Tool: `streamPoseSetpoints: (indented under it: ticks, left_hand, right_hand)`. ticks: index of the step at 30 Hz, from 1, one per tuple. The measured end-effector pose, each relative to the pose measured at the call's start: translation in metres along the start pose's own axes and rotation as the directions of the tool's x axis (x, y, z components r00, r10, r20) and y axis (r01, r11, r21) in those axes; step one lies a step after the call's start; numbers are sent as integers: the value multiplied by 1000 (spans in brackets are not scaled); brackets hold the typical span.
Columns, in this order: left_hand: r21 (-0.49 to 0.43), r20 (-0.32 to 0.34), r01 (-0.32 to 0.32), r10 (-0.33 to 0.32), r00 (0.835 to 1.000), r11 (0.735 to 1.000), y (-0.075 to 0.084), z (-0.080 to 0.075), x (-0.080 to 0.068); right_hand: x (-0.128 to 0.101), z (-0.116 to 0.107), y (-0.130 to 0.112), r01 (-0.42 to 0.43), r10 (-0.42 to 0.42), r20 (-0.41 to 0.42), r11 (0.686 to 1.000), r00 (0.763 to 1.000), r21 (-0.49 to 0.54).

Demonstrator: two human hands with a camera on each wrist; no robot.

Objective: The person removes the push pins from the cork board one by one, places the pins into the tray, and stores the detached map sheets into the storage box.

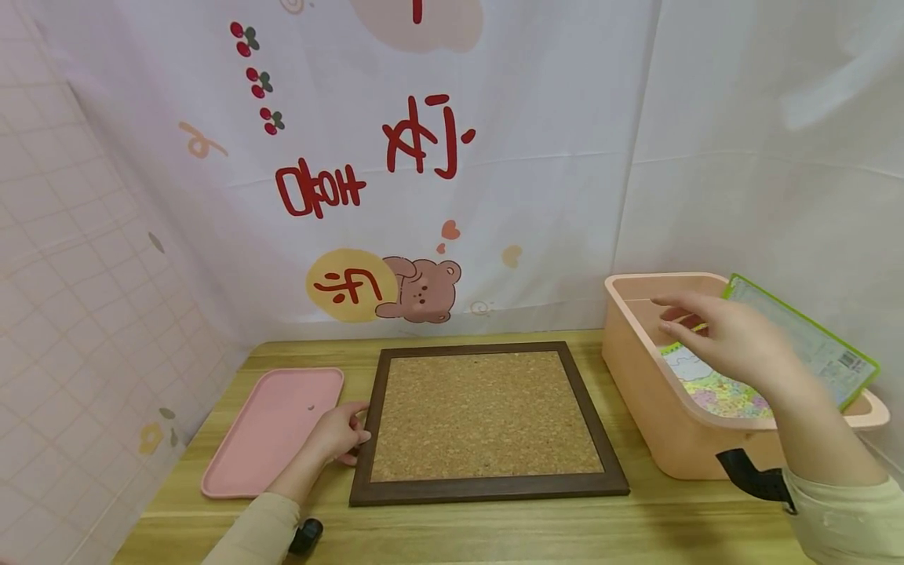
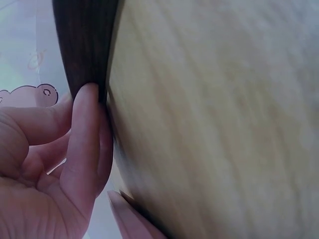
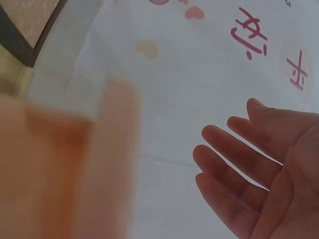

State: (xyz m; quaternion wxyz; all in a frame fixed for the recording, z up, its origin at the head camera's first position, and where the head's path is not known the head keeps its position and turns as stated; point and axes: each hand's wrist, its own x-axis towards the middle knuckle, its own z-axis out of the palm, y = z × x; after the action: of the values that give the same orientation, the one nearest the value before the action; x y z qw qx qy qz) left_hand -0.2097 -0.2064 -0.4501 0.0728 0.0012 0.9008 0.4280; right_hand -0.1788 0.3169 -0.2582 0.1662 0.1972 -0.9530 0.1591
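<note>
A cork board [image 1: 487, 416] with a dark brown frame lies flat on the wooden table. My left hand [image 1: 337, 433] is at its left side; in the left wrist view the thumb and fingers pinch the dark frame [image 2: 87, 45]. Over the peach-coloured bin [image 1: 639, 392], my right hand [image 1: 738, 337] hovers with relaxed, slightly bent fingers. Nothing is in that hand, as the right wrist view shows its spread fingers [image 3: 239, 164]. Inside the bin lies a colourful printed sheet or pack [image 1: 720, 392], partly hidden by the right hand and forearm.
A pink tray [image 1: 268, 428] lies left of the board, beneath the left wrist. Leaning out of the bin's right side is a green-edged flat panel [image 1: 798, 329] with a barcode label. A white printed cloth [image 1: 537, 196] hangs behind the table.
</note>
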Motion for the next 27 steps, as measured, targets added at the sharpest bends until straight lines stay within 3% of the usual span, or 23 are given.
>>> streamPoseSetpoints:
  ticks: [7,13,19,27]
  left_hand:
    - [15,1,-11,11,1000,1000,0,1,-1]
    - [131,-9,-36,38,999,991,1,-1,-5]
    - [315,-46,-124,146,988,941,10,-6,-6]
    - [356,-63,-249,289,955,901,31,-7,-13]
  right_hand:
    - [-1,24,-16,80,-77,-76,996,994,35]
    - [-3,47,-26,134,-125,-130,989,984,60]
    - [-2,73,-34,199,-187,-157,978,970,64]
    - [-1,107,-38,253,-242,-168,966,956,51]
